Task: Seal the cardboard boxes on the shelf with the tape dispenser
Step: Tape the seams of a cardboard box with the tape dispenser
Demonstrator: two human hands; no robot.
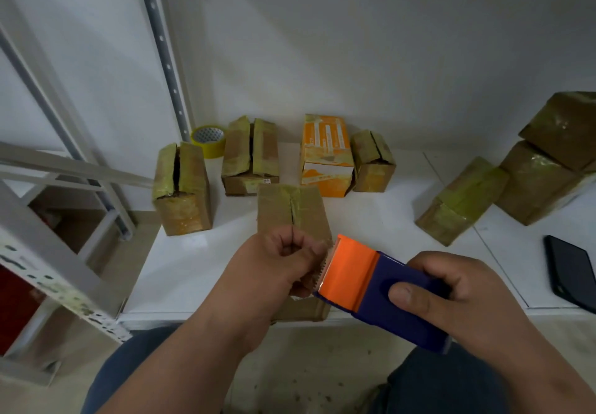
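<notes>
A brown cardboard box [290, 210] lies at the front of the white shelf [371, 220], its top seam split open. My right hand [451, 297] grips a blue and orange tape dispenser [377, 287] just over the box's near end. My left hand [287, 262] is curled at the dispenser's toothed blade and pinches the clear tape end there. Behind stand more boxes with open seams: one at the left [182, 187], one in the middle [250, 155], an orange box [325, 155] and a small brown one [374, 162].
A roll of yellow tape [209, 141] stands at the back by the grey upright post [164, 52]. Taped boxes [461, 200] are heaped at the right. A black phone [571, 271] lies on the shelf's right front. My knees are below the shelf edge.
</notes>
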